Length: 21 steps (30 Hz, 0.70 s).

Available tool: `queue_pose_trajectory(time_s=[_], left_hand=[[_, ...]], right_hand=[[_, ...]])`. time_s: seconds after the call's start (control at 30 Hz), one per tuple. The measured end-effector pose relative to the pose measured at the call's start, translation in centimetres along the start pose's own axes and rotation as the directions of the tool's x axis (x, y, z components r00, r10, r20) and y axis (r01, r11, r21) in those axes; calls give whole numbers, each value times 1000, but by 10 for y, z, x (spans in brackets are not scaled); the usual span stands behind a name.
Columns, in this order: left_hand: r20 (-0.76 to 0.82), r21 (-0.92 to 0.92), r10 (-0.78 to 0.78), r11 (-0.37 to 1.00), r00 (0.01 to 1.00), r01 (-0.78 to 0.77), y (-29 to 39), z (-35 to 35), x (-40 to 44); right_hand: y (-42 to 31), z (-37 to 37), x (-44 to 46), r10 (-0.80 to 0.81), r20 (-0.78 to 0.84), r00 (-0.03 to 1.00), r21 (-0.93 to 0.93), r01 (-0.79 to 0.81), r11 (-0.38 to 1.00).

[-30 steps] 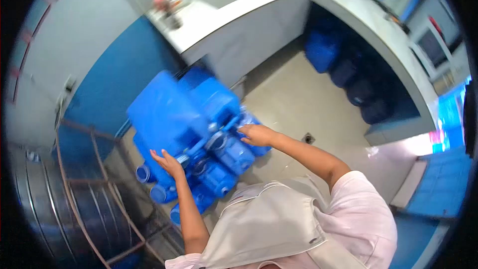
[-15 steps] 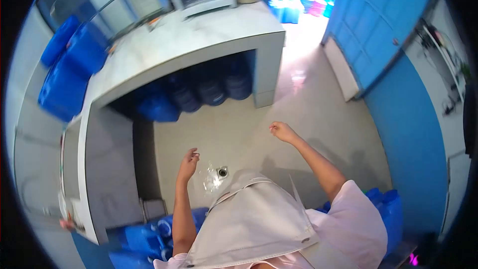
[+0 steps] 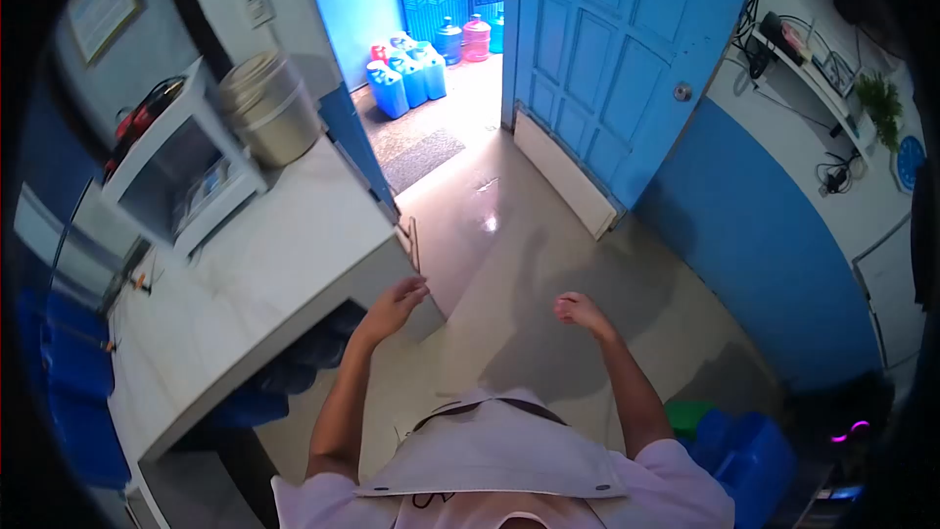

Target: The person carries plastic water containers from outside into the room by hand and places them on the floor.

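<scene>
My left hand is held out in the air near the end of the white-topped counter, fingers stretched and somewhat apart, with nothing in it. Over the tiled floor, my right hand has its fingers curled in. A small pinkish patch shows at its fingertips; whether that is an object or the fingers themselves I cannot make out. A pale apron covers my front between the two arms.
Ahead, a blue door stands open onto a bright area with blue jugs and a pink water bottle. A beige drum and white cabinet sit on the counter. A blue container is at lower right.
My view has turned right and moved toward the doorway, so the counter now lies closer on my left. The floor drain has left view. My left hand has risen in view.
</scene>
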State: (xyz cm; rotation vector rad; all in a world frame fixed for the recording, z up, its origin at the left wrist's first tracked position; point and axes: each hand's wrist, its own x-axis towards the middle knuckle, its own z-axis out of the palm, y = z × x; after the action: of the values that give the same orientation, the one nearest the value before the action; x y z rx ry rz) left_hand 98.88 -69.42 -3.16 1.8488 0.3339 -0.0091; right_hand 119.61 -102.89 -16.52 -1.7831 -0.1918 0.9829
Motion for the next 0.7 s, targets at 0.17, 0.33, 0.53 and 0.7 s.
queue_pose_trajectory(time_s=[0.17,0.33,0.53,0.7], left_hand=[[226,69,192,975,955,-212,50,32,227],[270,298,142,928,952,-223,80,20,369],[-174,289,-73,950,982,122,32,-86,465],[-327,58,-260,954,909,294,-22,-181,512]], right_hand=[[-31,-103,78,85,-210,974,89,-68,994],[-93,-181,194,119,-270,956,173,-73,982],[-227,-212,406,33,-22,999,7,-33,999],[-356,-160,582,-101,209,973,-40,111,993]])
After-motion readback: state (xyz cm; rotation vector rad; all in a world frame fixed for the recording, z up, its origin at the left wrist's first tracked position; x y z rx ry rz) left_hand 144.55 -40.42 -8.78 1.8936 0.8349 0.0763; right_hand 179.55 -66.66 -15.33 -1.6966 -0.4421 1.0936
